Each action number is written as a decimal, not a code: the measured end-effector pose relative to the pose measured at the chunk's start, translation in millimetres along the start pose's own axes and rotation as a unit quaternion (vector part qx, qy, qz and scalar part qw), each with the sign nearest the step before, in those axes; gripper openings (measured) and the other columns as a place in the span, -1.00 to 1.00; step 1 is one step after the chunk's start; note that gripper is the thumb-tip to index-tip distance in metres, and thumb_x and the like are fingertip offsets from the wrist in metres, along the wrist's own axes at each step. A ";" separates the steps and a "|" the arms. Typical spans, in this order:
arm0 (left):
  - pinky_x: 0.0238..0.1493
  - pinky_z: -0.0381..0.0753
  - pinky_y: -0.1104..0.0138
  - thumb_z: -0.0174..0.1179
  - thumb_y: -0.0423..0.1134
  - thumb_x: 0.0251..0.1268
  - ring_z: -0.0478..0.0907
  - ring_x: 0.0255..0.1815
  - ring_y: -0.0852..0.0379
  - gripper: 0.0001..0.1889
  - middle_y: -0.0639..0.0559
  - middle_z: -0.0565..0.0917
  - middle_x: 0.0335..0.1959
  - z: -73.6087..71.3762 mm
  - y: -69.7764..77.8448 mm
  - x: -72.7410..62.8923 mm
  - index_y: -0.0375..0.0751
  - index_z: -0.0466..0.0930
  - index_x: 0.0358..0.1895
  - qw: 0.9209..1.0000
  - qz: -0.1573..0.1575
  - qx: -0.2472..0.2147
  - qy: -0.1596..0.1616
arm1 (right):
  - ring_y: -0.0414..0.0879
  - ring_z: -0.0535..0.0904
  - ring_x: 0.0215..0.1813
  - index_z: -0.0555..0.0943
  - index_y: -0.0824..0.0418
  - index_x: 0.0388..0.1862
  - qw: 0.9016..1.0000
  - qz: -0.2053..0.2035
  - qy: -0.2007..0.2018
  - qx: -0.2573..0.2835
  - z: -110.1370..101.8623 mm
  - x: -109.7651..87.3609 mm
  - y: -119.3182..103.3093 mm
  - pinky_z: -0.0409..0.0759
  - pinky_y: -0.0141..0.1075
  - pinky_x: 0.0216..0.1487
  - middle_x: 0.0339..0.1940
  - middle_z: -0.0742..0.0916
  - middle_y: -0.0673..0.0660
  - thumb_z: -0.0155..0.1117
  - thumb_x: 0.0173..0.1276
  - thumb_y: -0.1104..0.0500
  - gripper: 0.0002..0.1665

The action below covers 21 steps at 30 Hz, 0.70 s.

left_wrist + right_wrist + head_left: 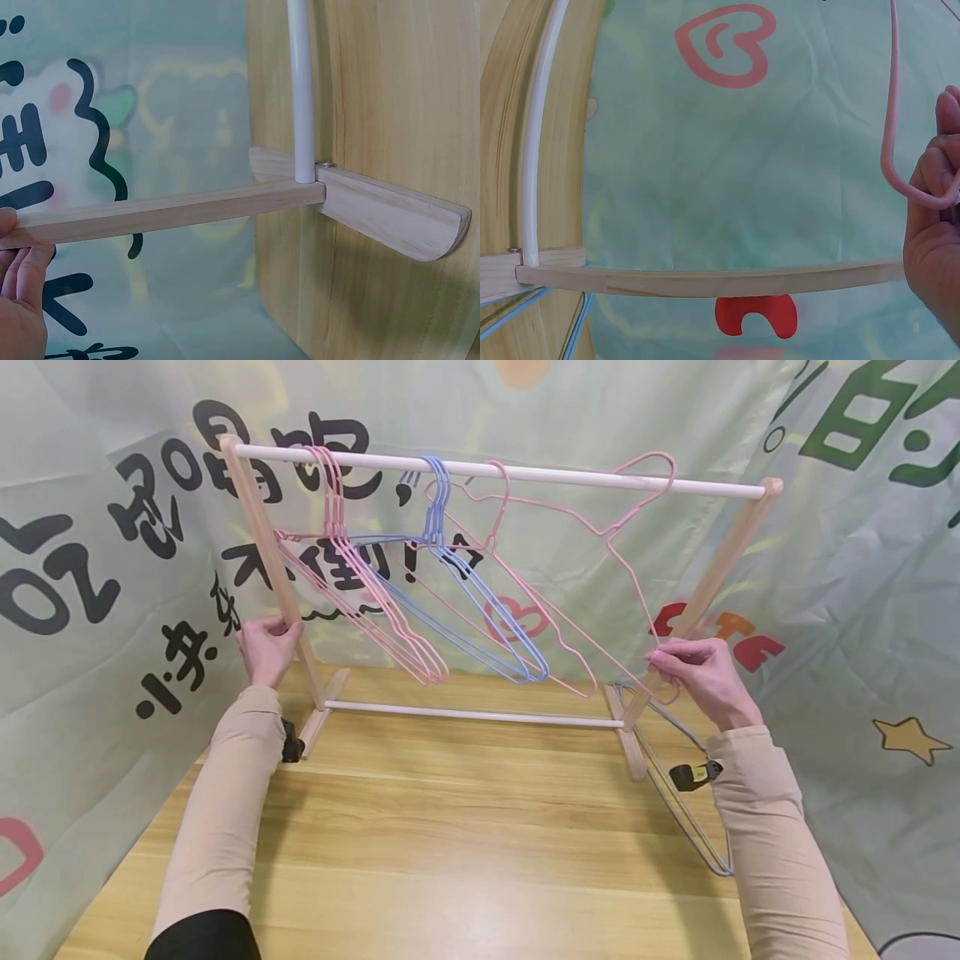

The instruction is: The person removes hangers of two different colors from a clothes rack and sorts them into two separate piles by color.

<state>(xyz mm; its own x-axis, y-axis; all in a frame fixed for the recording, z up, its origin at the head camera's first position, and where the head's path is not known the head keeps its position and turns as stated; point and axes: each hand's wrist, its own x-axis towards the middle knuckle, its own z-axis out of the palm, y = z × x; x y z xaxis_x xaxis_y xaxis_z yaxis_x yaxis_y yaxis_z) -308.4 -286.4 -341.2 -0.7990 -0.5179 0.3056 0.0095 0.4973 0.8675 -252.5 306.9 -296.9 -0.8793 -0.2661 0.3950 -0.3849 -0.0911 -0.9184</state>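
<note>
A wooden clothes rack with a white top rod (555, 474) stands on the table. My left hand (270, 649) holds its left post (259, 527), fingers and thumb about the wood, as the left wrist view also shows. On the right, my right hand (705, 677) pinches the lower end of a pink hanger (609, 532). That hanger's hook is over the rod, and its body tilts to the right, near the right post (720, 572). In the right wrist view the bent pink wire (890, 135) runs into the fingers.
Several pink hangers (333, 510) hang at the left of the rod, several blue hangers (437, 502) mid-rod, and another pink hanger (504, 497) beside them. Blue-grey hangers (693, 827) lie on the table (450, 843) at right. A printed cloth (862, 652) surrounds the back and sides.
</note>
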 end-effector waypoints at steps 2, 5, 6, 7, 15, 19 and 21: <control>0.40 0.15 0.10 0.31 -0.16 0.30 0.35 0.25 -0.04 -0.66 -0.28 0.70 0.00 -0.1 0.0 0.3 -0.26 0.72 0.05 1.000 0.000 -0.002 0.001 | -0.18 0.48 -0.50 0.78 0.39 -0.22 1.000 -0.001 -0.003 -0.005 -0.8 -1.1 0.3 0.44 -0.47 -0.48 -0.42 0.82 0.01 0.16 0.39 0.51 -0.75; 0.40 0.15 0.11 0.31 -0.16 0.30 0.34 0.25 -0.04 -0.66 -0.26 0.71 0.00 -0.4 0.2 0.7 -0.26 0.72 0.06 1.000 -0.003 -0.002 0.000 | -0.17 0.46 -0.49 0.78 0.40 -0.21 1.000 0.000 -0.003 -0.014 -2.2 -3.3 1.6 0.43 -0.46 -0.47 -0.43 0.81 0.00 0.18 0.38 0.51 -0.77; 0.40 0.16 0.11 0.31 -0.16 0.30 0.35 0.26 -0.05 -0.66 -0.26 0.71 -0.01 -0.5 0.3 0.8 -0.26 0.73 0.05 1.000 -0.002 -0.002 0.001 | -0.16 0.45 -0.49 0.78 0.40 -0.21 1.000 0.001 -0.003 -0.015 -2.5 -4.1 2.3 0.43 -0.46 -0.47 -0.43 0.80 -0.01 0.18 0.38 0.51 -0.77; 0.40 0.16 0.12 0.31 -0.16 0.29 0.37 0.26 -0.05 -0.66 -0.26 0.71 -0.02 -0.5 0.4 0.9 -0.26 0.73 0.05 1.000 0.000 -0.003 0.004 | -0.16 0.44 -0.49 0.77 0.41 -0.20 1.000 0.003 -0.004 -0.019 -3.2 -5.0 3.2 0.43 -0.46 -0.47 -0.45 0.79 -0.02 0.18 0.38 0.51 -0.78; 0.44 0.22 0.14 0.31 -0.17 0.28 0.48 0.26 -0.11 -0.66 -0.33 0.71 -0.03 -0.3 0.7 0.3 -0.27 0.73 0.03 1.000 0.012 -0.007 0.011 | -0.17 0.36 -0.51 0.76 0.39 -0.24 0.995 0.028 0.003 -0.098 -7.8 -15.5 16.3 0.25 -0.32 -0.51 -0.56 0.64 -0.10 0.23 0.39 0.43 -0.84; 0.43 0.27 0.14 0.31 -0.19 0.27 0.53 0.22 -0.11 -0.68 -0.32 0.72 -0.04 0.6 0.9 0.4 -0.28 0.73 0.03 1.000 0.015 -0.003 0.018 | -0.17 0.38 -0.54 0.78 0.27 -0.28 0.993 0.049 -0.004 -0.110 -10.8 -23.7 26.6 0.26 -0.32 -0.53 -0.58 0.65 -0.11 0.23 0.41 0.40 -0.80; 0.41 0.33 0.14 0.30 -0.20 0.28 0.58 0.20 -0.11 -0.68 -0.33 0.73 -0.05 1.0 1.2 0.3 -0.29 0.73 0.03 1.000 0.018 -0.001 0.020 | -0.19 0.40 -0.54 0.79 0.21 -0.30 0.991 0.063 -0.005 -0.114 -12.4 -28.2 32.8 0.28 -0.31 -0.54 -0.56 0.68 -0.10 0.22 0.42 0.39 -0.77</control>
<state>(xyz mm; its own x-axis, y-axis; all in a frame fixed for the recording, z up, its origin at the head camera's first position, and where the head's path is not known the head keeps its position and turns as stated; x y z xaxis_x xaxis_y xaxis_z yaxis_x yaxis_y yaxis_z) -309.3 -285.3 -340.4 -0.7729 -0.5274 0.3528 0.0393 0.5152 0.8562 -243.9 323.3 -337.9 -0.9222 -0.2708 0.2762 -0.3265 0.1620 -0.9312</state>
